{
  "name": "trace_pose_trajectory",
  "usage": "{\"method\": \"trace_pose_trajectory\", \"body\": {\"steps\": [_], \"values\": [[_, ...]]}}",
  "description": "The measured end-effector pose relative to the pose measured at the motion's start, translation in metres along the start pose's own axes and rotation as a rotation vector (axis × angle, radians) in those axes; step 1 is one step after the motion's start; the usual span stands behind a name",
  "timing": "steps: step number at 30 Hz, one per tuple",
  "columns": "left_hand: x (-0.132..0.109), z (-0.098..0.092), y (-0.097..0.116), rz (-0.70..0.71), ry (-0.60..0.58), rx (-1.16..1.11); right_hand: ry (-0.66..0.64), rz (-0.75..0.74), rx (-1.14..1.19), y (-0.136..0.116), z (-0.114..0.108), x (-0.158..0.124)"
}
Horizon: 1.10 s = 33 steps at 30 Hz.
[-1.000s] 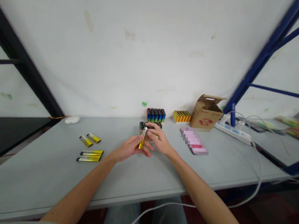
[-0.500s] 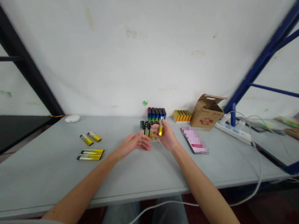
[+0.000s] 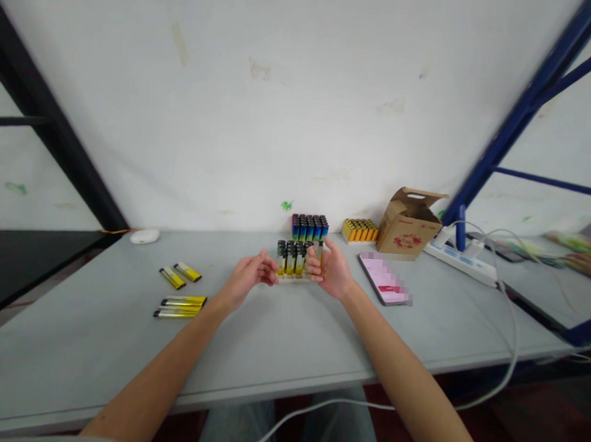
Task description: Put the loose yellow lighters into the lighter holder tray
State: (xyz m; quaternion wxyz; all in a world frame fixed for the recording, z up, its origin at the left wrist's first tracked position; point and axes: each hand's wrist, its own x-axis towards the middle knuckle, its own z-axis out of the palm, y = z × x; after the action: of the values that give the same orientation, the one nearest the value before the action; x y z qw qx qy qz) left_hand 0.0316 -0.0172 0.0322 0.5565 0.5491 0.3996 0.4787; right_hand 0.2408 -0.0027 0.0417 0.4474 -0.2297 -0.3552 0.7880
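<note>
My right hand (image 3: 336, 271) has its thumb and fingers closed around a lighter (image 3: 318, 250), held upright at the right end of a pale holder (image 3: 292, 280). Several yellow-and-clear lighters with dark tops (image 3: 290, 255) stand in rows in that holder. Beside its left end hovers my left hand (image 3: 253, 274), fingers loosely bent and apart, with nothing visible in them. More yellow lighters lie flat on the table to the left, two in an upper group (image 3: 181, 275) and several in a lower group (image 3: 180, 305).
Behind the holder stand blue lighters (image 3: 310, 227) and a block of orange ones (image 3: 359, 230). An open cardboard box (image 3: 409, 226), a phone (image 3: 383, 280) and a power strip (image 3: 463, 261) are on the right. A white case (image 3: 144, 236) sits back left. A white cable crosses the front edge.
My right hand has lowered and turned slightly with the lighter, to the holder's right end. My left hand has drawn back leftward and its fingers have curled, uncovering more of the holder.
</note>
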Motion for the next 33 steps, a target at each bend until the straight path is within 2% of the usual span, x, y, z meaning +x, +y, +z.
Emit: {"method": "trace_pose_trajectory", "body": {"steps": [6, 16, 23, 33], "values": [[0.004, -0.005, 0.0, 0.033, 0.089, -0.004, -0.005, 0.068, 0.052, -0.001, -0.004, 0.002], [0.012, -0.012, -0.005, 0.035, 0.277, -0.002, 0.123, 0.016, 0.065, -0.004, 0.006, -0.002], [0.012, -0.011, -0.007, 0.032, 0.3, 0.0, 0.186, 0.019, 0.038, 0.005, 0.008, 0.002], [0.014, -0.013, -0.011, 0.054, 0.298, 0.064, 0.081, 0.066, -0.011, 0.009, 0.001, 0.005]]}}
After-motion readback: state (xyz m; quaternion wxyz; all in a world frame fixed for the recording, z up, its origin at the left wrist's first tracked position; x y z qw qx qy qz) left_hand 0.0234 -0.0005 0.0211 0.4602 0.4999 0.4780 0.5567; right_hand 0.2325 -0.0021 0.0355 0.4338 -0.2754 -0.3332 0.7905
